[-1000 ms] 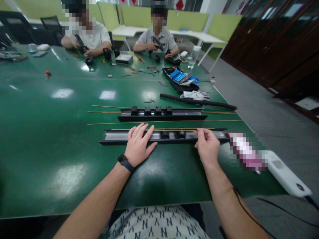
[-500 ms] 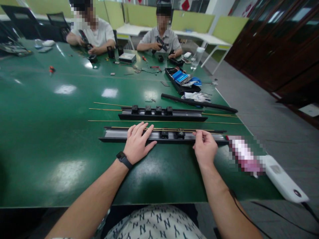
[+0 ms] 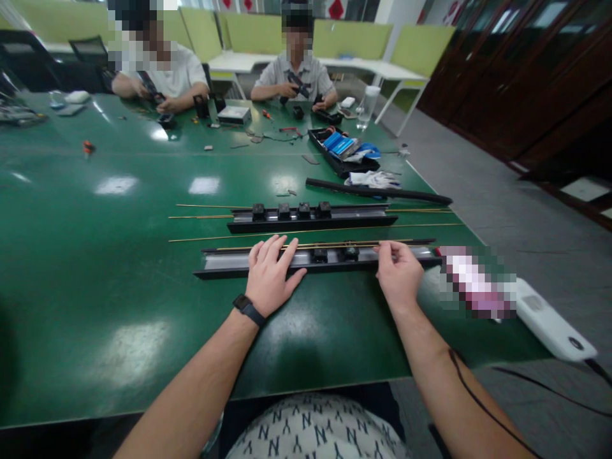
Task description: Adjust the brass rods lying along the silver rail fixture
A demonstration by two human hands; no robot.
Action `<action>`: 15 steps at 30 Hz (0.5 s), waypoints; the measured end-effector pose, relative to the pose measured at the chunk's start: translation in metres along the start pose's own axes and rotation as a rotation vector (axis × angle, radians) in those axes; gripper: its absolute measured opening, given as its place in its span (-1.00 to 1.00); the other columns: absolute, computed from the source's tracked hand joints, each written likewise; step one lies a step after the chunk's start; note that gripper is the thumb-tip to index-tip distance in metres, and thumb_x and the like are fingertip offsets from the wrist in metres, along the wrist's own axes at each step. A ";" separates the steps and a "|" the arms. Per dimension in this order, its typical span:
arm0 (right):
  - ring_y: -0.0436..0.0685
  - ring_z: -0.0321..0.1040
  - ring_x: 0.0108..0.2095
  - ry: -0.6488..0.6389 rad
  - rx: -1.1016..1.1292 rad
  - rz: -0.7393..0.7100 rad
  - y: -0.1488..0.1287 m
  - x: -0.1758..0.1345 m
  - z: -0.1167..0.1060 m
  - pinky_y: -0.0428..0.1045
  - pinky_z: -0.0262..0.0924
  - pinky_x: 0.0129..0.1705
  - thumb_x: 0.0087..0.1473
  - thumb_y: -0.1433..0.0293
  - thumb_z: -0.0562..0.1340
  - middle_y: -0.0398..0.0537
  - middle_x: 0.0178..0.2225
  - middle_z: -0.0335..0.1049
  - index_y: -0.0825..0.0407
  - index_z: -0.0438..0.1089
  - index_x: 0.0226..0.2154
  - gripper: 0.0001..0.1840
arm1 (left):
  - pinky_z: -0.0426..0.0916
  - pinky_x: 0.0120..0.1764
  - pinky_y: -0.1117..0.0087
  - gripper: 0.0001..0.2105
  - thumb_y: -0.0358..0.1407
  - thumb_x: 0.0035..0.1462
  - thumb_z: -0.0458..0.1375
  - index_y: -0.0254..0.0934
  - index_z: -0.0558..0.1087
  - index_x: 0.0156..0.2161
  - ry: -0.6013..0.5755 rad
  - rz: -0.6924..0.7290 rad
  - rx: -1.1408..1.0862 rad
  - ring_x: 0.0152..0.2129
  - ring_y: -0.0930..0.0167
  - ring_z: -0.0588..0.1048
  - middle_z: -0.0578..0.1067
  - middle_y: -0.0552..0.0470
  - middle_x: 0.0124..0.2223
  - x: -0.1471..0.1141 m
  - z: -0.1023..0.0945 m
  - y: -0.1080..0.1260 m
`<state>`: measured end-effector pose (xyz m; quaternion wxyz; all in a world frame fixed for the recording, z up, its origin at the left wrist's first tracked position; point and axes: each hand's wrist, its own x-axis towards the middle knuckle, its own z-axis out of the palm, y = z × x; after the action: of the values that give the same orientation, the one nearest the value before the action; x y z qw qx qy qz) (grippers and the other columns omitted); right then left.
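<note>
A long black channel with a silver inner face point(image 3: 224, 262) lies crosswise before me, with small black blocks point(image 3: 350, 253) inside it. My left hand point(image 3: 272, 271) rests spread over the channel's left half, fingertips at its far edge. At the right, my right hand point(image 3: 400, 271) pinches the end of a thin brass rod point(image 3: 329, 245) that runs along the far edge. What lies under my left palm is hidden. Behind it, a second channel point(image 3: 310, 225) bears several black blocks point(image 3: 284, 211). Another loose brass rod point(image 3: 215, 238) lies between the two channels.
Farther back are a black strip point(image 3: 382, 191), gloves point(image 3: 370, 179) and a black tray point(image 3: 335, 162) holding blue items. A white handheld device point(image 3: 549, 322) with a cable sits at the right table edge. Two people point(image 3: 294, 80) handle black parts across the green table point(image 3: 143, 268).
The camera view has turned slightly, so the whole scene sits a little differently. Both hands keep nearly the same pose on the channel and the brass rod.
</note>
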<state>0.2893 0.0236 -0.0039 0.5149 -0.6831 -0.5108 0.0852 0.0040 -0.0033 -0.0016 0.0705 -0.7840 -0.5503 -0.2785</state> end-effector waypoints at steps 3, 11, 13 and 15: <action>0.18 0.56 -0.37 0.005 -0.011 -0.011 0.000 0.000 0.000 0.03 0.40 -0.24 0.27 0.02 0.16 0.06 -0.29 0.64 0.04 0.54 -0.19 -0.55 | 0.03 0.36 0.00 -0.43 -0.04 0.31 0.17 -0.19 0.32 0.35 0.005 -0.003 -0.011 0.33 0.11 0.28 0.40 -0.20 0.32 0.000 0.001 0.000; 0.19 0.57 -0.34 0.005 -0.011 0.004 0.000 -0.001 0.000 0.05 0.42 -0.18 0.27 0.03 0.17 0.04 -0.29 0.64 0.03 0.55 -0.18 -0.56 | 0.04 0.35 -0.01 -0.44 -0.04 0.31 0.17 -0.17 0.33 0.34 0.007 -0.021 -0.021 0.32 0.11 0.30 0.41 -0.18 0.31 0.001 0.001 0.002; 0.19 0.57 -0.34 -0.003 -0.004 0.004 0.001 -0.001 -0.001 0.05 0.42 -0.19 0.26 0.02 0.17 0.05 -0.28 0.64 0.03 0.55 -0.17 -0.55 | 0.03 0.35 -0.01 -0.44 -0.04 0.31 0.17 -0.17 0.33 0.34 0.002 -0.021 -0.016 0.32 0.11 0.29 0.40 -0.19 0.32 0.000 0.000 0.002; 0.19 0.57 -0.34 -0.011 0.004 0.006 0.000 -0.001 -0.002 0.05 0.42 -0.20 0.26 0.02 0.17 0.05 -0.28 0.64 0.03 0.55 -0.17 -0.55 | 0.03 0.35 -0.01 -0.43 -0.03 0.31 0.17 -0.16 0.32 0.35 -0.001 -0.021 -0.015 0.32 0.11 0.29 0.40 -0.19 0.32 0.000 0.000 0.001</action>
<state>0.2902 0.0221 -0.0038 0.5133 -0.6831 -0.5114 0.0913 0.0054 -0.0037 -0.0011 0.0615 -0.7789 -0.5563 -0.2830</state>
